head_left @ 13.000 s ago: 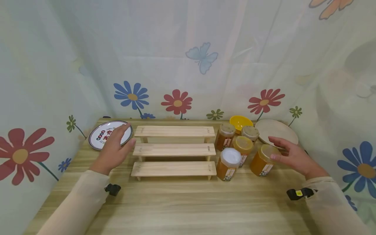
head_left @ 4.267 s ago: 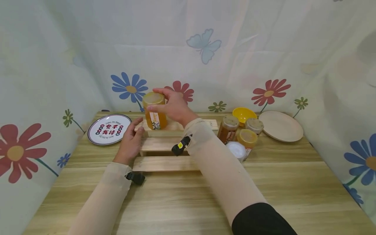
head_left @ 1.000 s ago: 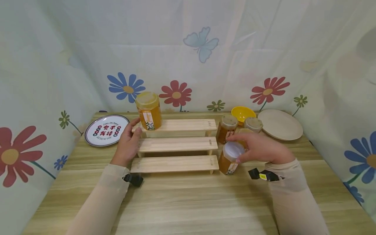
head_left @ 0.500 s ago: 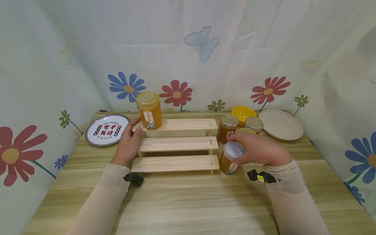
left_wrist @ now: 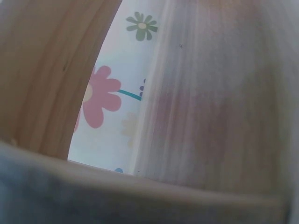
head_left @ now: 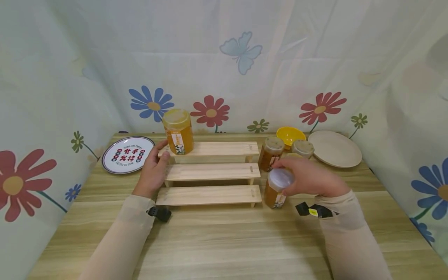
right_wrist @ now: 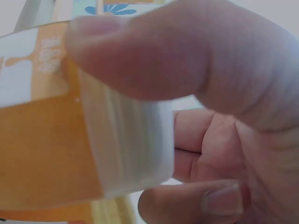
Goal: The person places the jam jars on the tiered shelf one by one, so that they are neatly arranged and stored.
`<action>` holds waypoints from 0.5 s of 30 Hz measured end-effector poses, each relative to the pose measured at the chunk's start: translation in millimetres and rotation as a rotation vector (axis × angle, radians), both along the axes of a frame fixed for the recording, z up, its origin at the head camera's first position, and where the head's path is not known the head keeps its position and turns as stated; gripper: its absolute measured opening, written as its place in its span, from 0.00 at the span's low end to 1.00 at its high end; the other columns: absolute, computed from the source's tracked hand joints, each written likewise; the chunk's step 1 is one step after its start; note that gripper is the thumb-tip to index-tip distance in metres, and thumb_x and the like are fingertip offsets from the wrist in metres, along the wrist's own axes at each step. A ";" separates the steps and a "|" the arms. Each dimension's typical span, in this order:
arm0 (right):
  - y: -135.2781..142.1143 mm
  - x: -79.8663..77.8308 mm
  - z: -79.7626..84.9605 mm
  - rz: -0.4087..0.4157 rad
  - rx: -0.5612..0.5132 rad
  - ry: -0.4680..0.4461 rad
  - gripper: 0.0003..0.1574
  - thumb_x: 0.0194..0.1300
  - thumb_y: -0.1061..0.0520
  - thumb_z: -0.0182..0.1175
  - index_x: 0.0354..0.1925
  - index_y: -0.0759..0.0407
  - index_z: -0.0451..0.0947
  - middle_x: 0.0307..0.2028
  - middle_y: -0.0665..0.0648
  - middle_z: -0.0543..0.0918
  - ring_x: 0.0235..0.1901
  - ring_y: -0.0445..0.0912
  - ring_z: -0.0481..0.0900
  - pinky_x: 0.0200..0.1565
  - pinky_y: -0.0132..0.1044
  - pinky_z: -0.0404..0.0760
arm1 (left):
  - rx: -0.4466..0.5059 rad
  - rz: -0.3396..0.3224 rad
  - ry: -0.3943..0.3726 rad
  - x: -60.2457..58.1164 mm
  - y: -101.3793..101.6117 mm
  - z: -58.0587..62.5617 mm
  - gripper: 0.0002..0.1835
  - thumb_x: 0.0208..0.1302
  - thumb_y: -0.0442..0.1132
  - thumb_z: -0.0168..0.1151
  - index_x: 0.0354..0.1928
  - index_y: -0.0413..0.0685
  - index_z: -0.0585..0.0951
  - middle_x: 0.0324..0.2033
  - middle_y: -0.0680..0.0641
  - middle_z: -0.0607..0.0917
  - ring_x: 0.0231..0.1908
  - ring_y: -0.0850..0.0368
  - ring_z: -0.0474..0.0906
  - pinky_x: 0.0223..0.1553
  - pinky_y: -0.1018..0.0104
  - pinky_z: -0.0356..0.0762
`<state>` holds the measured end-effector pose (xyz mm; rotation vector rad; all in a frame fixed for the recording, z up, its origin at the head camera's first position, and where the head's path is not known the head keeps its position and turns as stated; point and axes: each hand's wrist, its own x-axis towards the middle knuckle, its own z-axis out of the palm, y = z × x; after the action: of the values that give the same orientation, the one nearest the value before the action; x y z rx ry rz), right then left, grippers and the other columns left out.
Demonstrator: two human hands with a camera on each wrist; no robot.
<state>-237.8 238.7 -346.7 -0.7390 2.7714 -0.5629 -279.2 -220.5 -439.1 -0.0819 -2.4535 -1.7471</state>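
In the head view a three-tier wooden display rack (head_left: 210,194) stands mid-table. My left hand (head_left: 152,173) grips the left end of its top tier; the left wrist view shows only the wooden boards (left_wrist: 210,107) close up. A yellow-lidded honey jar (head_left: 180,136) stands on the top tier's left end. To the right of the rack, my right hand (head_left: 311,177) holds a white-lidded honey jar (head_left: 274,196) by its lid. In the right wrist view the thumb (right_wrist: 140,56) presses against the lid (right_wrist: 133,140). Another yellow-lidded jar is mostly hidden behind this hand.
Behind the right hand are a dark amber jar (head_left: 268,157), a jar with a clear lid (head_left: 302,147), a yellow bowl (head_left: 291,135) and a beige plate (head_left: 337,149). A white plate with printed characters (head_left: 127,155) lies at left. Patterned curtain (head_left: 196,70) surrounds the table.
The yellow-lidded jar has gone from the right group to the top tier, and my left hand has come to the rack. Lately my right hand has shifted the white-lidded jar slightly right.
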 end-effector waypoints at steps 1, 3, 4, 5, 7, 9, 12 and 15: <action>1.3 0.9 1.5 0.001 -0.014 0.008 0.39 0.52 0.53 0.84 0.61 0.53 0.81 0.59 0.55 0.83 0.51 0.52 0.79 0.51 0.52 0.83 | -0.002 0.000 0.000 0.6 0.5 0.8 0.29 0.87 0.46 0.42 0.84 0.55 0.57 0.81 0.39 0.59 0.73 0.40 0.64 0.73 0.40 0.61; 3.9 3.1 5.3 0.005 -0.046 0.031 0.38 0.52 0.53 0.83 0.61 0.53 0.82 0.59 0.55 0.83 0.50 0.52 0.79 0.49 0.51 0.84 | -0.007 0.001 0.001 0.6 0.4 0.6 0.29 0.87 0.47 0.42 0.84 0.55 0.57 0.81 0.40 0.60 0.72 0.40 0.64 0.73 0.40 0.61; 5.2 4.5 7.5 0.004 -0.062 0.041 0.38 0.53 0.54 0.83 0.61 0.53 0.82 0.59 0.55 0.83 0.50 0.52 0.79 0.48 0.50 0.84 | -0.010 0.002 0.002 -0.1 -0.3 -0.5 0.29 0.87 0.47 0.42 0.84 0.56 0.57 0.81 0.41 0.59 0.73 0.41 0.64 0.73 0.40 0.61; 6.4 5.9 9.6 0.003 -0.081 0.051 0.38 0.53 0.54 0.83 0.62 0.53 0.82 0.59 0.55 0.83 0.50 0.52 0.78 0.47 0.48 0.84 | -0.010 0.002 0.003 -0.9 -1.0 -1.9 0.29 0.87 0.48 0.42 0.84 0.57 0.57 0.81 0.41 0.59 0.73 0.41 0.64 0.73 0.40 0.61; 8.4 8.4 13.6 -0.005 -0.127 0.065 0.40 0.53 0.56 0.82 0.64 0.53 0.82 0.59 0.55 0.83 0.50 0.53 0.77 0.46 0.46 0.84 | -0.010 0.001 0.004 -2.8 -2.6 -4.9 0.29 0.87 0.49 0.42 0.84 0.59 0.57 0.81 0.42 0.59 0.73 0.42 0.64 0.73 0.40 0.61; 9.5 10.6 16.6 -0.017 -0.185 0.067 0.41 0.53 0.59 0.82 0.65 0.53 0.81 0.58 0.55 0.82 0.50 0.53 0.76 0.44 0.44 0.84 | -0.008 0.000 0.003 -3.2 -3.0 -5.5 0.29 0.87 0.49 0.42 0.84 0.59 0.57 0.82 0.42 0.59 0.73 0.41 0.63 0.74 0.39 0.60; 9.7 13.4 19.5 -0.040 -0.296 0.055 0.43 0.54 0.62 0.81 0.67 0.54 0.79 0.58 0.56 0.79 0.50 0.55 0.76 0.45 0.41 0.84 | -0.002 -0.007 0.001 4.3 1.5 5.4 0.29 0.87 0.46 0.42 0.84 0.55 0.57 0.81 0.40 0.58 0.74 0.40 0.63 0.74 0.38 0.59; 8.2 15.0 20.4 -0.052 -0.393 0.070 0.43 0.55 0.64 0.80 0.69 0.57 0.78 0.58 0.58 0.78 0.49 0.55 0.76 0.46 0.36 0.84 | -0.002 -0.009 0.015 4.2 1.4 4.6 0.29 0.87 0.48 0.43 0.84 0.56 0.58 0.81 0.42 0.59 0.74 0.40 0.63 0.74 0.38 0.60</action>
<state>-222.7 246.9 -326.3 -0.7750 2.7807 -1.1348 -275.0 -219.1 -434.5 -0.1060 -2.4486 -1.7417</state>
